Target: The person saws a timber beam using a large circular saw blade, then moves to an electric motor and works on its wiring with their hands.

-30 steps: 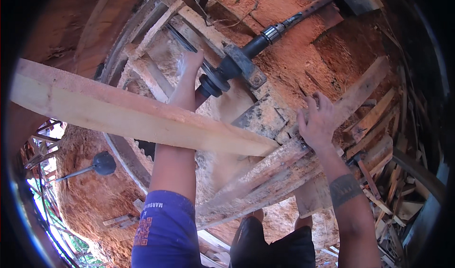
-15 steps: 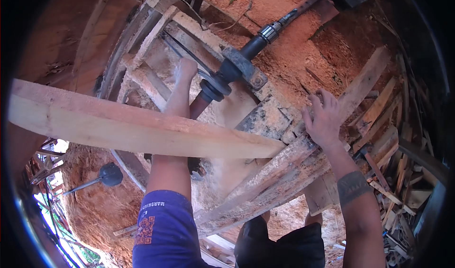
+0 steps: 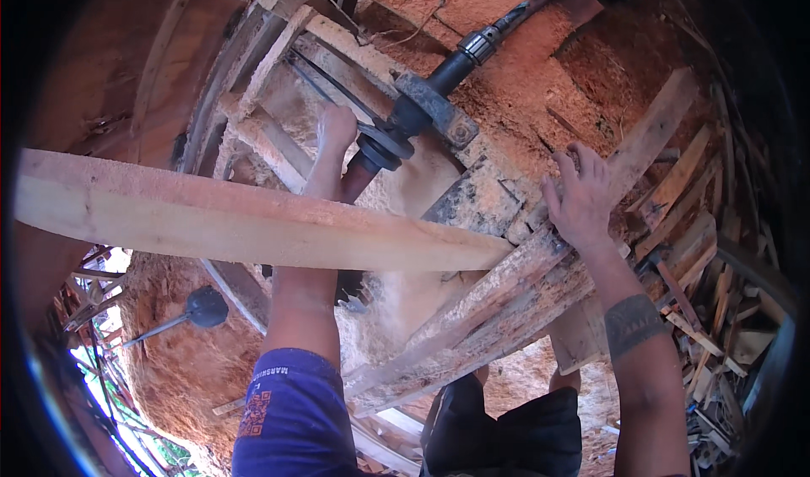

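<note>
My left hand (image 3: 337, 128) reaches under the long pale wooden plank (image 3: 253, 228) and is closed on a dark drive belt (image 3: 310, 78), beside the black pulley (image 3: 385, 146) of a metal shaft. The fingers are partly hidden behind the back of the hand. The shaft (image 3: 451, 73) runs diagonally up to a drill chuck (image 3: 479, 46) that holds a bit. On the right, my right hand (image 3: 582, 194) rests on a dusty wooden beam (image 3: 650, 139), its fingers apart and holding nothing. The plank crosses above my left forearm, its narrow end near the beam.
A wooden frame (image 3: 274, 80) surrounds the belt. Reddish sawdust (image 3: 506, 97) covers the far side. Scrap wood (image 3: 717, 308) is piled at right, with a hammer-like tool (image 3: 671, 287) near it. A dark ball on a rod (image 3: 207, 306) stands at lower left.
The view has shifted slightly. My left hand stays at the belt and my right hand on the beam; the shaft and plank keep their places.
</note>
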A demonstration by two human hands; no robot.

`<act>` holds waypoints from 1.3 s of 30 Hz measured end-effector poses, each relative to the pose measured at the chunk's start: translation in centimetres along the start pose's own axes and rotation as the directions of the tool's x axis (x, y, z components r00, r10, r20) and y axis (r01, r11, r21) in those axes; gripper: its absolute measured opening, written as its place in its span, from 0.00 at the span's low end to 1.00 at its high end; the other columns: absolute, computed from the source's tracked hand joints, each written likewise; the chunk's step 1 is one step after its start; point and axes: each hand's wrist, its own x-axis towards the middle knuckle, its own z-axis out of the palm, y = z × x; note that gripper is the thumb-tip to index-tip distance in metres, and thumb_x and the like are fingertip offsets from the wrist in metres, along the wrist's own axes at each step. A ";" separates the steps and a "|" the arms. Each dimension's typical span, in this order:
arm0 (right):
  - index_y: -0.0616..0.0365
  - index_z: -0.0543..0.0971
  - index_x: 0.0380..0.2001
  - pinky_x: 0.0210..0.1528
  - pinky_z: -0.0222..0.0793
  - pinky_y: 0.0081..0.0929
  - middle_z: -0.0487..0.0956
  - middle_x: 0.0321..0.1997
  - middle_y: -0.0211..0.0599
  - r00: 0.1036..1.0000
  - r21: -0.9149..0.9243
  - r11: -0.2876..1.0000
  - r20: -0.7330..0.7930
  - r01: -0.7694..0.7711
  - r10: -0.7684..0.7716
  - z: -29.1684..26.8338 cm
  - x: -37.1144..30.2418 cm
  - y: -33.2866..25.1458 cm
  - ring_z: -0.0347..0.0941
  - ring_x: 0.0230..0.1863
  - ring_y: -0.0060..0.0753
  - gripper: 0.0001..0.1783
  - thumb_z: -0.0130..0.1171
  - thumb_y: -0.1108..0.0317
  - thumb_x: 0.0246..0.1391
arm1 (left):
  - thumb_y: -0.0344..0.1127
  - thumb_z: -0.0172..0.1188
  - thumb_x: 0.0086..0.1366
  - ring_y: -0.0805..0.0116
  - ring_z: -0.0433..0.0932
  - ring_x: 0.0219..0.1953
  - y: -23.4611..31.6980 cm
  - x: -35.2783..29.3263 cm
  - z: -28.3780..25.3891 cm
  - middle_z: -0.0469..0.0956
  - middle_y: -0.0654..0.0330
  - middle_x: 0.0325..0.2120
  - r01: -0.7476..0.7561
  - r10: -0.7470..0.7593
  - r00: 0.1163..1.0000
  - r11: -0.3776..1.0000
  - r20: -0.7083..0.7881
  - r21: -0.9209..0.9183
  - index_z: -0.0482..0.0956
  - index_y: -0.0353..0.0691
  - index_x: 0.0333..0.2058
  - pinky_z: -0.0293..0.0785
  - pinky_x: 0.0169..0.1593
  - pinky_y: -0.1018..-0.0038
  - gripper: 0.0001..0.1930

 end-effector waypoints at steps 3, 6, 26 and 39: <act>0.60 0.77 0.48 0.62 0.58 0.48 0.70 0.55 0.49 1.000 0.024 1.000 -0.008 0.008 -0.008 0.0 0.2 -0.3 0.65 0.58 0.51 0.22 0.61 0.59 0.53 | 0.42 0.44 0.65 0.29 0.65 0.59 -1.4 1.2 1.0 0.64 0.28 0.56 0.085 -0.096 0.983 0.993 -0.157 -0.078 0.64 0.18 0.54 0.61 0.64 0.52 0.29; 0.60 0.77 0.48 0.62 0.58 0.48 0.70 0.56 0.50 1.000 0.006 1.000 -0.001 0.003 -0.003 -0.2 0.0 0.5 0.65 0.58 0.52 0.22 0.61 0.59 0.54 | 0.35 0.46 0.63 0.32 0.61 0.64 0.7 0.0 1.3 0.68 0.30 0.56 -0.019 0.018 0.999 1.000 -0.036 -0.015 0.77 0.26 0.49 0.56 0.65 0.44 0.21; 0.58 0.78 0.45 0.64 0.56 0.47 0.70 0.55 0.48 0.998 0.048 0.999 0.064 -0.026 0.023 -0.2 0.4 -1.5 0.63 0.60 0.52 0.19 0.60 0.58 0.55 | 0.53 0.33 0.74 0.36 0.73 0.55 -9.3 -4.1 3.9 0.76 0.34 0.49 0.275 -0.270 0.961 0.944 0.049 -0.181 0.73 0.30 0.53 0.63 0.62 0.53 0.31; 0.56 0.78 0.40 0.56 0.62 0.46 0.74 0.49 0.44 0.998 0.053 0.997 -0.012 0.060 -0.059 0.4 0.0 -1.1 0.68 0.53 0.49 0.13 0.59 0.59 0.56 | 0.44 0.41 0.73 0.37 0.79 0.47 -14.1 -3.5 8.7 0.79 0.35 0.38 0.042 -0.051 0.995 0.993 0.089 0.109 0.74 0.36 0.49 0.72 0.50 0.48 0.19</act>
